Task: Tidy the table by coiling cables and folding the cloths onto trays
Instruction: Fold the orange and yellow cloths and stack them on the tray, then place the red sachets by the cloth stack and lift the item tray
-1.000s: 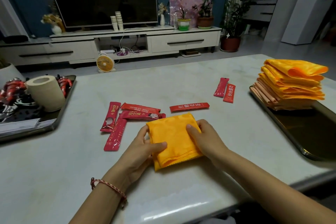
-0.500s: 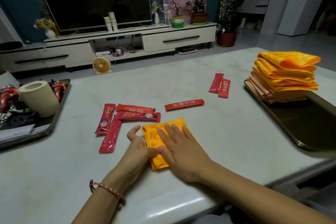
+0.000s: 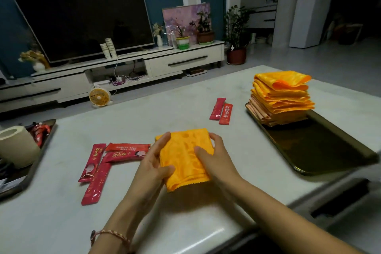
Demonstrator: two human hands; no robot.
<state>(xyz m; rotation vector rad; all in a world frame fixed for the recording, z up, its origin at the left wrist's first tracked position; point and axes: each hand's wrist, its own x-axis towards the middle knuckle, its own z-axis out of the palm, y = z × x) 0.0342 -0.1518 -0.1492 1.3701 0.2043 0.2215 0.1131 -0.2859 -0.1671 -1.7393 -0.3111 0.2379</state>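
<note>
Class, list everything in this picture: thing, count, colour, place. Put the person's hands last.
folded cloth: one, orange, held over the table's middle
cloth stack: one pile, orange over peach, far end of the right tray
right tray: one, dark and glossy, table's right side
left tray: one, dark, table's left edge
paper roll: one, beige, on the left tray
sachets: six on the table, red; four left of the folded cloth, two near the right tray
table: one, pale marble
television: one, black, background left
fan: one, yellow, beyond the table's far edge
left hand: grips the folded cloth's left edge
right hand: grips its right edge
</note>
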